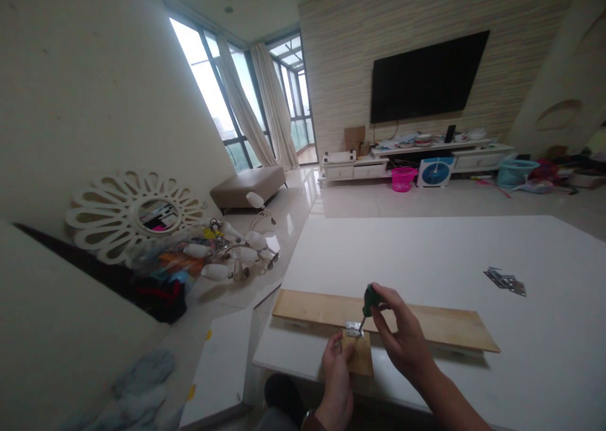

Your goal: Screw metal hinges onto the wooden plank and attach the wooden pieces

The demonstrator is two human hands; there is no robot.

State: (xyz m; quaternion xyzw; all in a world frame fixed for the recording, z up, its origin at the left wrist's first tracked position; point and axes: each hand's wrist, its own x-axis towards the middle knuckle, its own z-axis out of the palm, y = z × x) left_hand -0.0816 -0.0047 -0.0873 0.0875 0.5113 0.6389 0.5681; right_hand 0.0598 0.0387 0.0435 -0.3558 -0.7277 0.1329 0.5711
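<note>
A long wooden board (440,325) lies across the near part of the white table (426,254). A small wooden piece (360,360) butts against its near edge, and a small metal hinge (353,329) sits over the joint. My right hand (400,336) is closed on a green-handled screwdriver (370,300), whose tip points down at the hinge. My left hand (337,371) presses on the small wooden piece just below the hinge, fingers curled on it.
Several loose metal hinges (505,281) lie on the table at the right. On the floor to the left are a white panel (220,368), a chandelier (234,254), a round mirror (135,213) and clutter. A TV (426,74) and low cabinet stand against the far wall.
</note>
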